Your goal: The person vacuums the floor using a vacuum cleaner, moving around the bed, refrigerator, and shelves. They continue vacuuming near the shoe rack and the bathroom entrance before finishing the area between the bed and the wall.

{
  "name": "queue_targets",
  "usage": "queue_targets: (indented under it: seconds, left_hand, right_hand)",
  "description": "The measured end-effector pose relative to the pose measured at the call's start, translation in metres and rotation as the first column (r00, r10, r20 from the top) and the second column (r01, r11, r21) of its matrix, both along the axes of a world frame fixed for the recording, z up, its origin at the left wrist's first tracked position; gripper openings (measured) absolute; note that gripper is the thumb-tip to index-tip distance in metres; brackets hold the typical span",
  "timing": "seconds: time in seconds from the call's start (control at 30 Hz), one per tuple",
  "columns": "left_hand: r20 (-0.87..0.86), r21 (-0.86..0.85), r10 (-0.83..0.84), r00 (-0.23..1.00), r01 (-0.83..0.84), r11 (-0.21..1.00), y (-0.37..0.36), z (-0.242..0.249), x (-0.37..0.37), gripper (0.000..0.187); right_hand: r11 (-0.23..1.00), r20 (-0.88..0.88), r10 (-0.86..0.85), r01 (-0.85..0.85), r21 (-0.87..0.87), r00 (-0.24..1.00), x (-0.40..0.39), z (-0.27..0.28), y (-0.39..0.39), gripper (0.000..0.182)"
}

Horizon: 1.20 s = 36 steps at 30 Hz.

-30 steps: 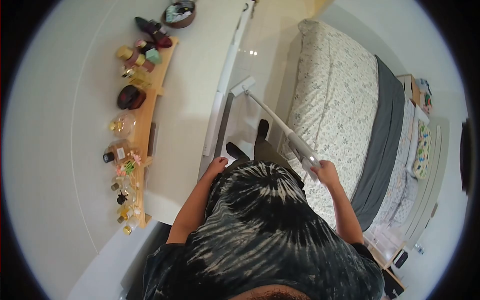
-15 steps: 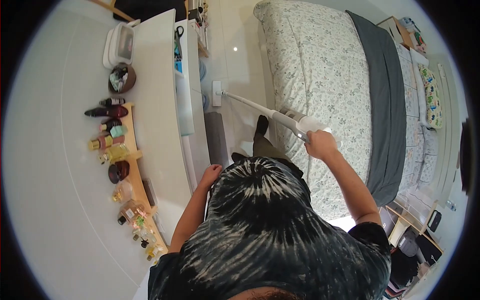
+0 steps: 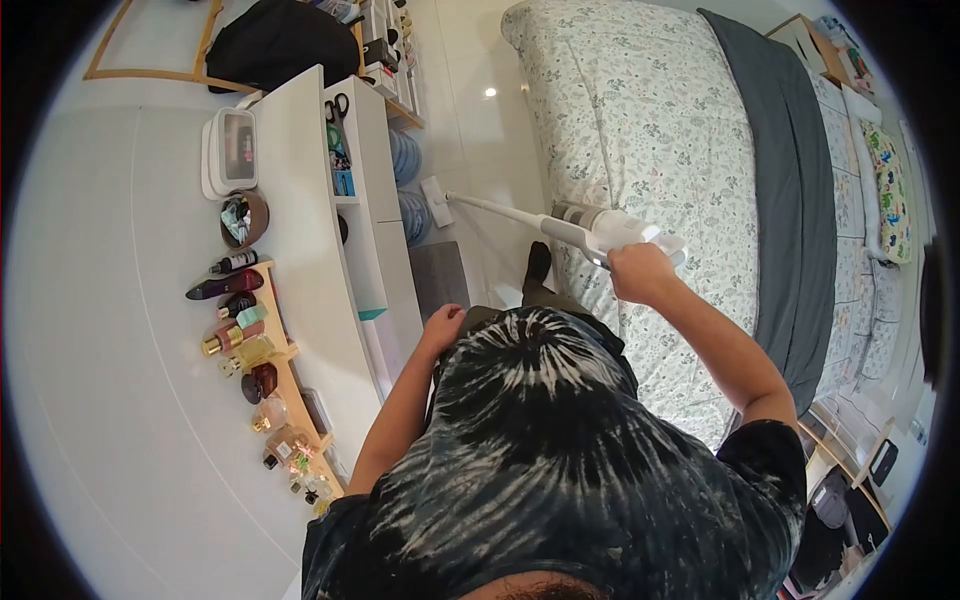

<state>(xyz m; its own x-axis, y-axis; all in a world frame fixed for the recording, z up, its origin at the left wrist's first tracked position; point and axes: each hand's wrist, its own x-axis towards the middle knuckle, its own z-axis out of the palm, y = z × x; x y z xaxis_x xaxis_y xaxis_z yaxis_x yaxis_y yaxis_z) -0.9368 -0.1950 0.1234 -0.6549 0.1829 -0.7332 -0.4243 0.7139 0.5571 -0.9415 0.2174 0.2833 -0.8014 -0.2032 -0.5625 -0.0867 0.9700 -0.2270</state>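
My right hand (image 3: 642,273) is wrapped around the handle of a white cordless stick vacuum cleaner (image 3: 572,232), over the edge of the bed. From there its tube slants down to the left, and the flat floor head (image 3: 436,202) lies on the tiles against the blue water bottles (image 3: 415,216). Beside my thigh hangs my left hand (image 3: 445,325), fingers curled in with nothing seen in them. A grey mat (image 3: 441,277) lies on the floor between the floor head and my body.
The bed (image 3: 650,130), with its patterned cover, borders the floor strip on the right. On the left stands a white desk (image 3: 290,180) with open shelves. Perfume bottles line a wooden shelf (image 3: 285,385). My socked foot (image 3: 538,262) is beside the bed.
The vacuum's floor head has turned askew and now meets the blue bottles. My right hand still holds the handle. The view has shifted, showing more of the desk's far end.
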Motion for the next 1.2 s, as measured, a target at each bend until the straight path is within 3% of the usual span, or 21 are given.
queue_targets:
  seconds: [0.07, 0.27, 0.37, 0.57, 0.67, 0.77, 0.97, 1.1, 1.2]
  left_hand:
    - [0.006, -0.064, -0.067, 0.998, 0.067, 0.996, 0.008, 0.009, -0.002, 0.042]
    - [0.050, -0.116, -0.141, 0.989, 0.146, 0.982, -0.004, -0.038, 0.009, 0.046]
    - [0.087, -0.192, -0.191, 0.978, 0.205, 0.960, 0.010, -0.030, 0.000, 0.048]
    - [-0.017, -0.158, -0.181, 0.983, 0.176, 0.972, 0.041, -0.007, -0.023, 0.048]
    - [-0.044, -0.121, -0.182, 0.982, 0.176, 0.977, 0.053, 0.005, -0.031, 0.048]
    - [-0.038, -0.128, -0.193, 0.980, 0.187, 0.974, 0.055, 0.006, -0.033, 0.048]
    - [-0.007, -0.157, -0.243, 0.970, 0.239, 0.958, 0.032, -0.021, -0.032, 0.048]
    - [-0.003, -0.191, -0.271, 0.963, 0.265, 0.945, 0.023, -0.010, -0.034, 0.048]
    - [-0.011, -0.166, -0.179, 0.984, 0.175, 0.971, 0.017, -0.011, -0.035, 0.045]
  right_hand:
    - [1.000, 0.000, 0.000, 0.000, 0.001, 1.000, -0.005, -0.003, 0.010, 0.014]
    - [0.999, 0.048, 0.032, -0.034, 0.027, 0.998, -0.015, 0.003, 0.019, 0.013]
    - [0.999, 0.020, -0.043, 0.043, 0.007, 0.999, -0.013, 0.001, 0.022, 0.014]
    - [0.966, 0.030, -0.257, 0.256, 0.030, 0.966, 0.001, -0.012, 0.050, 0.027]
    - [0.903, 0.061, -0.427, 0.428, -0.018, 0.902, 0.011, -0.020, 0.059, 0.032]
    - [0.866, 0.150, -0.489, 0.499, -0.029, 0.859, 0.011, -0.032, 0.051, 0.035]
    - [0.856, 0.163, -0.506, 0.516, -0.024, 0.847, 0.007, -0.023, 0.045, 0.036]
    - [0.840, 0.121, -0.532, 0.540, -0.046, 0.838, 0.010, -0.015, 0.043, 0.035]
    - [0.818, 0.155, -0.558, 0.571, -0.060, 0.815, 0.012, -0.019, 0.039, 0.035]
